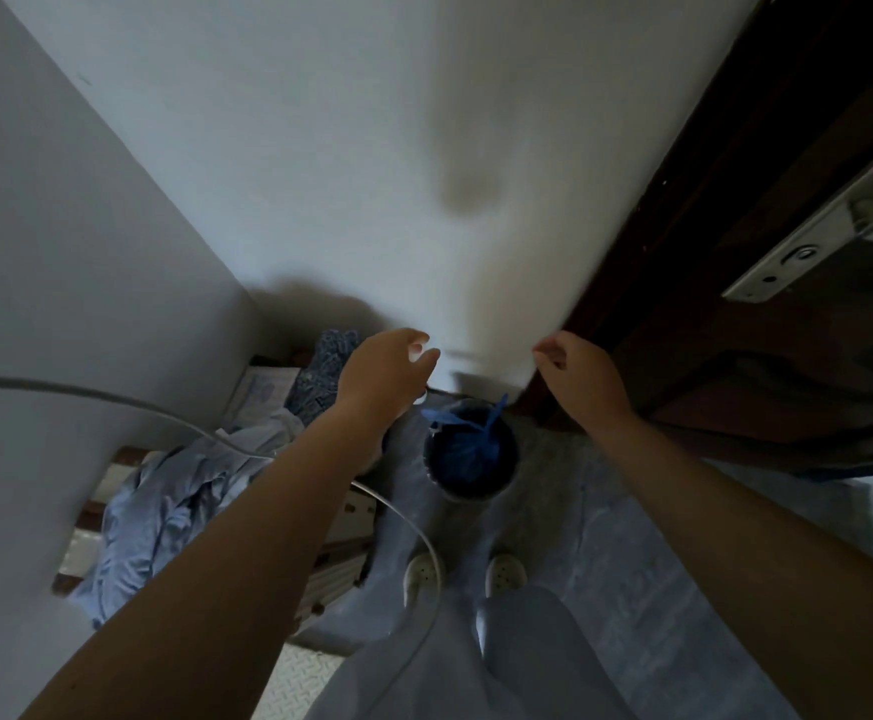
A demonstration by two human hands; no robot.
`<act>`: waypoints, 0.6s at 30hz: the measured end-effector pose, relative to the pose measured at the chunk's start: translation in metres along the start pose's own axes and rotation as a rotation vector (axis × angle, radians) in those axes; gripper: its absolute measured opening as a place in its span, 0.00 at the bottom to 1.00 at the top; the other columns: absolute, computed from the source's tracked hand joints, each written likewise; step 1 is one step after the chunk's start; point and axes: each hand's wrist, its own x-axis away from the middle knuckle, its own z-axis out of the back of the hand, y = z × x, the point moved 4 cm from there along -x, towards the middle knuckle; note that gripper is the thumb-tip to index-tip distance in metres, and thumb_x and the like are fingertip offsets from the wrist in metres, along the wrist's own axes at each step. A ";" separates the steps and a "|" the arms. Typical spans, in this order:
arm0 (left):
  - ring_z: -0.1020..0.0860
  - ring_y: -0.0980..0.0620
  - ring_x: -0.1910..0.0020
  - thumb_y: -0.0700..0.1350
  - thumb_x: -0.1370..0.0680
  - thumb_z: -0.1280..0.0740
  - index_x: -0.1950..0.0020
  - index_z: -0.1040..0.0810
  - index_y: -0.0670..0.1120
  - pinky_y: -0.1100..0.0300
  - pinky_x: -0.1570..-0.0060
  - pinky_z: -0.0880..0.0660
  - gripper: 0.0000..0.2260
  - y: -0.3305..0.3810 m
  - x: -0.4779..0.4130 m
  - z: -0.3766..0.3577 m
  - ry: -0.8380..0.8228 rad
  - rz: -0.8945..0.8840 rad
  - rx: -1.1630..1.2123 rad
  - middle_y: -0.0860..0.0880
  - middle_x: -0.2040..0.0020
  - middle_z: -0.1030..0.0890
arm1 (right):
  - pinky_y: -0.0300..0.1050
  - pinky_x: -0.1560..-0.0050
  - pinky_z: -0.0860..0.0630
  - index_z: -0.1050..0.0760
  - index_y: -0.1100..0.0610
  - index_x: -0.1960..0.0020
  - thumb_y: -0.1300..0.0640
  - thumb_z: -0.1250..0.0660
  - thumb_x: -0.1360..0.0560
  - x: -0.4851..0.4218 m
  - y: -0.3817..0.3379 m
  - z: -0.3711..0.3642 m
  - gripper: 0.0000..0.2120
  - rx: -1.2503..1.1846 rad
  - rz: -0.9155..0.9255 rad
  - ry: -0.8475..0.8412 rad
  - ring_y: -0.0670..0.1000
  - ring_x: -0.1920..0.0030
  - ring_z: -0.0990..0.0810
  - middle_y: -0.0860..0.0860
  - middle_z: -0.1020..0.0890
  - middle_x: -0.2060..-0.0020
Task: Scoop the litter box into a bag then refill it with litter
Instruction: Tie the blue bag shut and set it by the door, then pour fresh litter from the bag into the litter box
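**Both hands raised over the bagged bin**

A knotted blue plastic bag sits inside a round dark bin, which stands on the grey floor at its far edge, against the foot of the white wall and just beside the dark wooden door.

The left hand hovers above and left of the bin. Its fingers are loosely curled and blurred, and I cannot tell whether they hold anything. The right hand hovers above and right of the bin, its fingers loosely bent, narrow and empty. A crumpled pale blue cloth lies at the floor's left edge.
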 end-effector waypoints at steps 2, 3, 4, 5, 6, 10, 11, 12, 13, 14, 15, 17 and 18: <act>0.23 0.53 0.43 0.53 0.22 0.37 0.36 0.24 0.49 0.59 0.43 0.30 0.17 0.012 0.002 0.008 -0.005 -0.076 -0.038 0.52 0.41 0.20 | 0.49 0.47 0.23 0.22 0.60 0.48 0.56 0.35 0.22 0.010 -0.012 0.008 0.08 0.005 0.018 0.022 0.52 0.50 0.20 0.54 0.18 0.51; 0.23 0.53 0.43 0.53 0.22 0.37 0.35 0.25 0.50 0.60 0.44 0.31 0.17 0.021 0.002 0.013 -0.002 -0.125 -0.062 0.52 0.40 0.21 | 0.49 0.47 0.23 0.23 0.59 0.48 0.56 0.35 0.23 0.015 -0.018 0.014 0.08 0.011 0.030 0.047 0.51 0.50 0.20 0.53 0.18 0.51; 0.23 0.53 0.43 0.54 0.21 0.38 0.35 0.25 0.50 0.60 0.43 0.31 0.17 0.033 0.003 0.018 0.006 -0.182 -0.085 0.52 0.39 0.22 | 0.48 0.47 0.23 0.23 0.58 0.48 0.56 0.35 0.23 0.020 -0.023 0.023 0.08 0.020 0.041 0.078 0.51 0.50 0.20 0.53 0.18 0.51; 0.24 0.53 0.43 0.54 0.21 0.38 0.34 0.26 0.51 0.59 0.42 0.30 0.17 0.047 0.003 0.023 0.019 -0.250 -0.111 0.52 0.38 0.23 | 0.46 0.48 0.24 0.23 0.58 0.47 0.55 0.35 0.23 0.026 -0.028 0.033 0.08 0.034 0.046 0.110 0.51 0.49 0.20 0.53 0.19 0.51; 0.24 0.52 0.42 0.55 0.21 0.39 0.33 0.26 0.51 0.57 0.42 0.29 0.18 0.063 0.005 0.028 0.034 -0.331 -0.152 0.52 0.38 0.23 | 0.44 0.48 0.25 0.23 0.57 0.46 0.55 0.36 0.22 0.034 -0.033 0.045 0.08 0.051 0.042 0.145 0.51 0.48 0.21 0.52 0.19 0.50; 0.26 0.47 0.40 0.55 0.20 0.43 0.30 0.30 0.49 0.53 0.45 0.28 0.20 0.146 0.028 0.042 0.130 -0.726 -0.377 0.47 0.36 0.25 | 0.41 0.45 0.29 0.25 0.57 0.39 0.52 0.37 0.22 0.083 -0.049 0.111 0.14 0.194 0.017 0.351 0.51 0.44 0.24 0.52 0.21 0.45; 0.26 0.46 0.41 0.56 0.20 0.44 0.30 0.31 0.47 0.52 0.46 0.28 0.21 0.168 0.040 0.045 0.144 -0.805 -0.414 0.46 0.37 0.25 | 0.42 0.43 0.29 0.26 0.57 0.38 0.51 0.37 0.22 0.101 -0.053 0.130 0.15 0.251 0.000 0.406 0.52 0.43 0.24 0.53 0.22 0.44; 0.26 0.45 0.41 0.56 0.20 0.44 0.30 0.31 0.46 0.51 0.47 0.28 0.22 0.189 0.055 0.048 0.154 -0.870 -0.436 0.45 0.37 0.25 | 0.44 0.41 0.29 0.27 0.56 0.37 0.49 0.38 0.22 0.121 -0.057 0.149 0.17 0.301 -0.031 0.454 0.52 0.41 0.25 0.53 0.22 0.42; 0.26 0.44 0.41 0.56 0.20 0.44 0.30 0.32 0.45 0.50 0.46 0.28 0.23 0.209 0.071 0.051 0.162 -0.926 -0.442 0.44 0.37 0.26 | 0.46 0.39 0.30 0.28 0.56 0.35 0.48 0.39 0.22 0.143 -0.060 0.168 0.18 0.341 -0.069 0.498 0.53 0.40 0.26 0.53 0.23 0.41; 0.26 0.43 0.41 0.56 0.20 0.44 0.30 0.32 0.45 0.49 0.46 0.28 0.23 0.228 0.089 0.054 0.167 -0.981 -0.426 0.44 0.37 0.26 | 0.46 0.38 0.30 0.29 0.56 0.34 0.47 0.39 0.21 0.167 -0.063 0.187 0.19 0.377 -0.106 0.539 0.53 0.38 0.27 0.53 0.24 0.39; 0.27 0.43 0.41 0.56 0.20 0.43 0.30 0.32 0.44 0.48 0.45 0.28 0.24 0.245 0.109 0.057 0.168 -1.033 -0.397 0.44 0.37 0.26 | 0.47 0.37 0.31 0.30 0.55 0.33 0.47 0.39 0.21 0.191 -0.067 0.204 0.20 0.413 -0.144 0.575 0.53 0.36 0.28 0.52 0.25 0.38; 0.26 0.43 0.41 0.57 0.21 0.43 0.30 0.31 0.44 0.47 0.45 0.28 0.24 0.275 0.151 0.059 0.173 -1.143 -0.357 0.44 0.37 0.25 | 0.47 0.36 0.32 0.33 0.55 0.31 0.45 0.40 0.22 0.243 -0.074 0.238 0.23 0.490 -0.217 0.650 0.54 0.34 0.31 0.52 0.27 0.35; 0.27 0.44 0.40 0.58 0.22 0.43 0.30 0.31 0.44 0.48 0.44 0.28 0.25 0.288 0.173 0.059 0.176 -1.199 -0.352 0.45 0.37 0.25 | 0.48 0.35 0.33 0.34 0.55 0.29 0.44 0.40 0.22 0.270 -0.077 0.252 0.25 0.523 -0.255 0.683 0.54 0.33 0.31 0.52 0.28 0.33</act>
